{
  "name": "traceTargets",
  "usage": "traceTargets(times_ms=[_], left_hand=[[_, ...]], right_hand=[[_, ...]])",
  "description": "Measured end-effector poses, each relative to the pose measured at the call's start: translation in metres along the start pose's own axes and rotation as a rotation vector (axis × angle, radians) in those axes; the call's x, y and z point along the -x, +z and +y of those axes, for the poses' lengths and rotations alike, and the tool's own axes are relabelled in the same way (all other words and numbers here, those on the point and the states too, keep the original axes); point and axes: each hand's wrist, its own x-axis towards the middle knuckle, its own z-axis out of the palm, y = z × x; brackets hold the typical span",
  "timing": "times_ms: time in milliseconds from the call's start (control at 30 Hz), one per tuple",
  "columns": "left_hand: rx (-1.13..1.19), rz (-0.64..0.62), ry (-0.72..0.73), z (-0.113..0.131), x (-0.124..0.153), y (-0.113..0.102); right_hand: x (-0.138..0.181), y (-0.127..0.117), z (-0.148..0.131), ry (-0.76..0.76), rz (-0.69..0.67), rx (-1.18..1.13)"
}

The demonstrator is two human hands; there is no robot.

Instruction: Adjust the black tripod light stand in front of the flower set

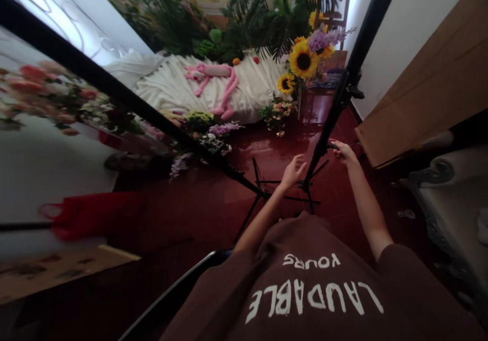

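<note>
As the knob [333, 147] juts from the tripod stand [335, 105] edge, it seems pinched by the right hand [343, 153], nothing gripped by the half-curled left hand [293, 172].

Stands as a slim black tripod stand [336, 106] on thin, splayed legs [307, 183] over the glossy dark red floor [272, 140], slanting up rightward in view, with a dark clamp knob [357, 93] jutting from the pole.
</note>
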Motion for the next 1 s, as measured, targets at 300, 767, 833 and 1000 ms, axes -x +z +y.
traceTargets(times_ms=[300, 767, 833, 1000], left_hand=[[-0.832, -0.328, -0.732, -0.095, 0.219, -0.197], [-1.011, -0.598, -0.731, -0.101, 0.311, -0.246], [-1.019, -0.594, -0.725, -0.1, 0.309, -0.255], [-1.026, -0.522, -0.778, -0.108, 0.31, -0.284]], right_hand=[[-0.004, 0.005, 0.008, -0.058, 0.021, 0.022], [-0.004, 0.007, 0.012, -0.128, 0.037, 0.009], [-0.003, 0.008, 0.011, -0.116, 0.049, 0.012], [0.007, 0.015, 0.005, -0.094, 0.079, 0.002]])
